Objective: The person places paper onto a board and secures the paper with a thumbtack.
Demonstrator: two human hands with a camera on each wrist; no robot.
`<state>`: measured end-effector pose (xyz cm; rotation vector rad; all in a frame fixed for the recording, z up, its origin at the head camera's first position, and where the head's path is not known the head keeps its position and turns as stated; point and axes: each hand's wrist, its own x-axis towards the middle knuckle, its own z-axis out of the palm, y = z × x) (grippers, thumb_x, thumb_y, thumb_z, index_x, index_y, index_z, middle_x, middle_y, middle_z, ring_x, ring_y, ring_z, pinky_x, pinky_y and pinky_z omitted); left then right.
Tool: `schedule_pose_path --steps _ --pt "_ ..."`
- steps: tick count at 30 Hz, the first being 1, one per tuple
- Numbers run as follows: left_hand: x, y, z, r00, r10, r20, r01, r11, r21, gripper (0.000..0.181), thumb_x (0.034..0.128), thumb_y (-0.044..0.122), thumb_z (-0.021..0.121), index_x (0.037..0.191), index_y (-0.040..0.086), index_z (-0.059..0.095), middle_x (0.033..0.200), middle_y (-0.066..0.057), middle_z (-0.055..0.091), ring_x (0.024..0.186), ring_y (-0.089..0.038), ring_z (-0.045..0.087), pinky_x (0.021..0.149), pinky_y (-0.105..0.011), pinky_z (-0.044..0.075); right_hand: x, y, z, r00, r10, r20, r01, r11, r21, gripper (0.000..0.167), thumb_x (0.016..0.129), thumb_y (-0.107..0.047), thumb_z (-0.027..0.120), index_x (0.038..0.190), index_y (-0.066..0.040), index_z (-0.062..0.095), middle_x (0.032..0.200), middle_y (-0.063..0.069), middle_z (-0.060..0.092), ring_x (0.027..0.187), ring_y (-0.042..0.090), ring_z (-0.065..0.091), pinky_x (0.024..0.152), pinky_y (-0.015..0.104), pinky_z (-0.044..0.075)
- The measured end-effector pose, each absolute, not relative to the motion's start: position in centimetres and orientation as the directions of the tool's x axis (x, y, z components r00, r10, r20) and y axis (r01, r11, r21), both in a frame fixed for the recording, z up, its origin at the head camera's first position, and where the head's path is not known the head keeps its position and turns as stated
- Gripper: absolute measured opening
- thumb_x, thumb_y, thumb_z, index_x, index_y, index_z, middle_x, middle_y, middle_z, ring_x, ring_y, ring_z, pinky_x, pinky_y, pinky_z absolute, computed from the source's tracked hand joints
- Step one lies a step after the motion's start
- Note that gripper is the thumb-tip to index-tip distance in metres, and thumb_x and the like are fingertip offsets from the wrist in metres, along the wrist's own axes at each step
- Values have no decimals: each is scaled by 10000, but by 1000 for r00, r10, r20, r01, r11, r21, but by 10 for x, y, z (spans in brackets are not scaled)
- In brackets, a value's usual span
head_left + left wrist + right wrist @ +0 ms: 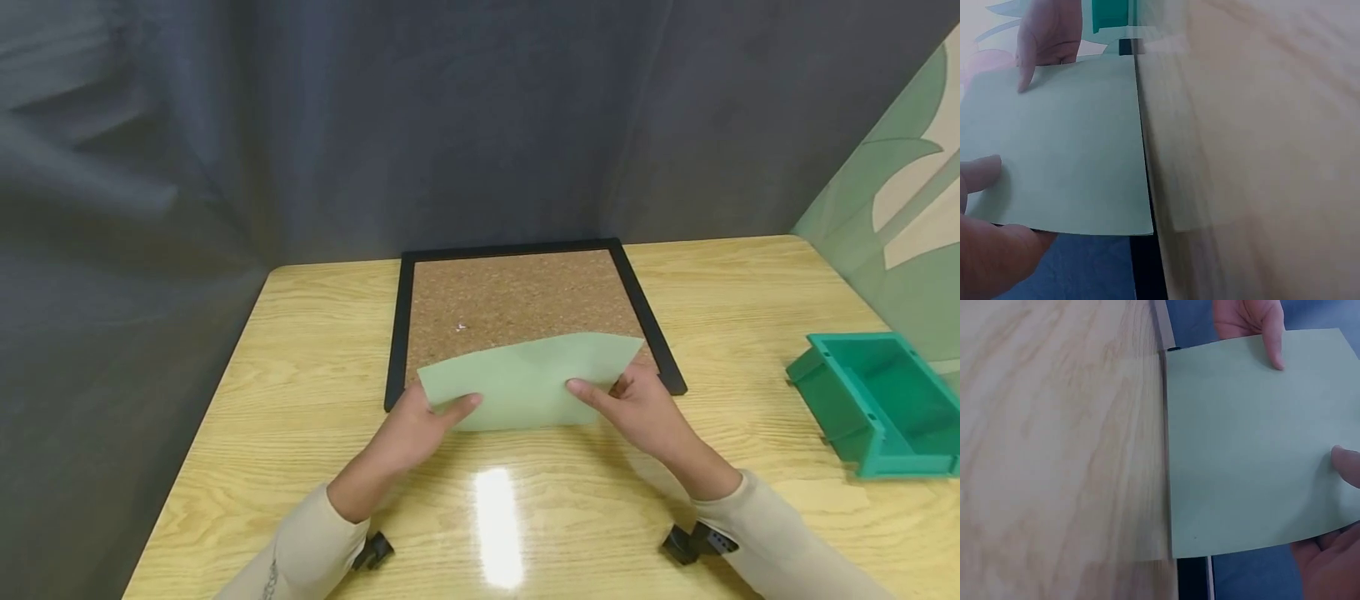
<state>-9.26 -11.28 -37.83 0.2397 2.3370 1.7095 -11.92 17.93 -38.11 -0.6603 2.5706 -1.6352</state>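
Left hand point(417, 427) and right hand point(647, 414) pinch opposite ends of a rectangular pale-green paper sheet point(527, 382): probably light, bendy, best held there.

Green sheet point(528, 379) partly hides corkboard point(525, 292); bin point(836, 400) cut off; white speck point(461, 327) unclear, perhaps scrap.

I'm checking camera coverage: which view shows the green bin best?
Head view: the green bin appears nearly whole, open top showing. The left wrist view catches just part at the top edge; the right wrist view, none.
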Motion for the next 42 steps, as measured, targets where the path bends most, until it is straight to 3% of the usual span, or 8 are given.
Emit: schedule_pose_path --steps 5,12,19,25,34,38,42 --pt "-94 -113 -380 -959 254 -123 -39 314 949 549 961 198 670 1462 236 450 1477 41 520 1409 -211 450 1147 -485 372 -120 180 -383 -914 -365 179 -317 365 -876 266 953 -157 679 1211 -95 671 1201 76 713 1077 -8 652 887 207 533" --pt "-95 -113 -382 -953 294 -75 28 331 943 513 973 186 650 1450 212 462 1437 4 549 1379 -222 480 1126 -492 392 -118 179 -381 -933 -322 162 -293 414 -862 223 939 -201 703 1139 -103 712 1142 51 739 1025 -18 664 854 211 541" --pt "-94 -113 -380 -962 234 -142 -59 328 943 371 974 277 654 1328 196 576 1311 10 643 1252 -183 572 1039 -433 473 -118 177 -379 -945 -282 165 -281 445 -850 178 927 -207 720 1063 -94 734 1071 52 755 919 -33 641 764 196 513" --pt "-96 -111 -380 -963 262 -69 20 322 947 411 981 199 641 1376 165 535 1357 -14 616 1313 -212 538 1098 -465 425 -120 176 -381 -931 -296 213 -321 391 -863 223 924 -158 719 1143 -119 716 1149 46 731 1026 -29 643 859 188 514" --pt "-92 -109 -379 -963 235 -131 -45 338 940 441 983 229 638 1400 195 501 1381 -2 597 1343 -227 522 1105 -485 422 -116 175 -380 -942 -283 183 -286 386 -877 256 923 -171 721 1169 -106 698 1184 56 722 1060 -26 643 874 190 522" --pt "-90 -106 -379 -961 224 -164 -77 350 933 385 997 264 615 1355 148 533 1318 -56 636 1266 -249 588 1040 -469 483 -112 173 -380 -953 -277 119 -231 419 -878 254 949 -241 692 1155 -92 689 1142 62 732 956 -43 623 826 184 513" --pt "-86 -102 -376 -977 185 -105 -30 368 929 340 1010 310 590 1273 95 598 1212 -100 688 1122 -251 672 923 -432 552 -107 169 -378 -951 -263 159 -258 399 -880 272 981 -205 645 1199 -44 670 1164 107 723 993 -55 629 827 177 519"
